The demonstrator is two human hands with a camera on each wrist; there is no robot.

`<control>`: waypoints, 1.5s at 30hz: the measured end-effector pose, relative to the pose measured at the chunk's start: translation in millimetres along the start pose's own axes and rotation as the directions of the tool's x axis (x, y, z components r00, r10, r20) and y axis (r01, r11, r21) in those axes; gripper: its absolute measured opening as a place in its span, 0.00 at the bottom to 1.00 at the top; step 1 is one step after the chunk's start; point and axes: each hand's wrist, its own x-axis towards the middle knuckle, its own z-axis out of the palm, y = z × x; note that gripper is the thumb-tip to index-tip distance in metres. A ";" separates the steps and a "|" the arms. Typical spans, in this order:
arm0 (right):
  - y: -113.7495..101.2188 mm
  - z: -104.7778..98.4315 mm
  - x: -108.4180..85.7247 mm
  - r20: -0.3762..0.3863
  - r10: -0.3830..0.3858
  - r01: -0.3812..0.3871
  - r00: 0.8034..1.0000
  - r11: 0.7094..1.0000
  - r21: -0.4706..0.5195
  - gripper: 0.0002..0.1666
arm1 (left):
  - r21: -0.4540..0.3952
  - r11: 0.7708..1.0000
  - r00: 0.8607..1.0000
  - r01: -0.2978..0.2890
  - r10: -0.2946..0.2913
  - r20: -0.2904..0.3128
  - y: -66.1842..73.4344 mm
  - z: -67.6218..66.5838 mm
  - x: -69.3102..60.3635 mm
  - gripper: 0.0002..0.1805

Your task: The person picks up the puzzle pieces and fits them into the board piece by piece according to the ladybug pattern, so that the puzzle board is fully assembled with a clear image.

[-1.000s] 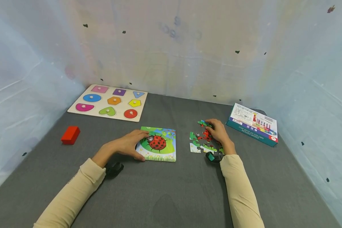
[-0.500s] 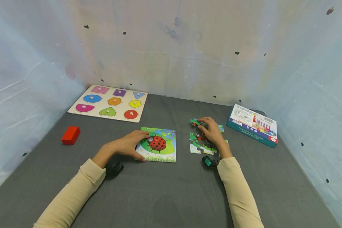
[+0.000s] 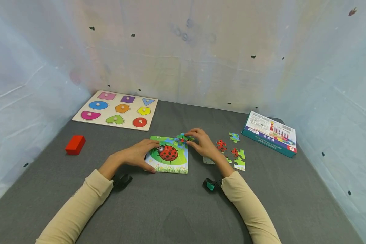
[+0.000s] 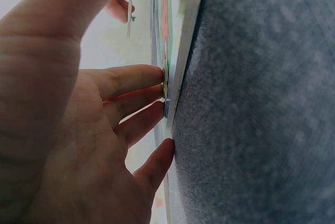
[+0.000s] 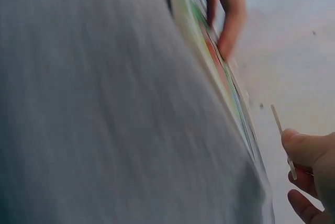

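In the head view a square ladybug board (image 3: pixel 169 160) lies flat on the grey table. My left hand (image 3: pixel 138 156) rests at its left edge, fingers fairly straight on top and thumb lower down; the left wrist view shows these fingers (image 4: pixel 137 81) touching the board's face. My right hand (image 3: pixel 202 143) pinches a green and blue puzzle piece (image 3: pixel 183 137) over the board's upper right corner. Seen edge-on in the right wrist view, the piece (image 5: pixel 277 122) sits between thumb and fingers of my right hand (image 5: pixel 309 153), raised off the board.
Several loose puzzle pieces (image 3: pixel 221 144) lie to the right, some partly behind my right forearm. A wooden shape board (image 3: pixel 129 124) is at the back left, a red block (image 3: pixel 75 145) at the left, and a teal and white box (image 3: pixel 269 132) at the back right.
My right hand has moved left from the loose pieces to the ladybug board, carrying the pinched piece. More of the loose pieces on the right now show. My left hand has stayed still.
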 end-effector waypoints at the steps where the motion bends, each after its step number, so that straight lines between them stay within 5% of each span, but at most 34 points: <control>1: -4.3 2.7 2.2 0.004 -0.015 0.015 1.000 1.000 0.007 0.18 | 0.000 1.000 1.000 -0.001 0.001 0.000 0.0 -0.1 0.0 0.52; 9: -24.9 20.9 13.4 0.045 -0.059 0.057 0.997 0.997 0.042 0.17 | 0.001 1.000 1.000 -0.029 0.029 -0.008 -1.8 -0.5 -0.1 0.52; 22: -24.7 41.5 20.3 0.093 -0.063 0.060 0.994 0.998 0.030 0.15 | 0.005 0.999 0.999 -0.040 0.040 -0.012 -3.4 1.4 0.2 0.52; 45: -27.7 43.8 25.4 0.097 -0.056 0.055 0.994 0.998 0.012 0.14 | 0.012 0.998 0.998 -0.060 0.060 -0.026 -5.0 4.1 2.2 0.51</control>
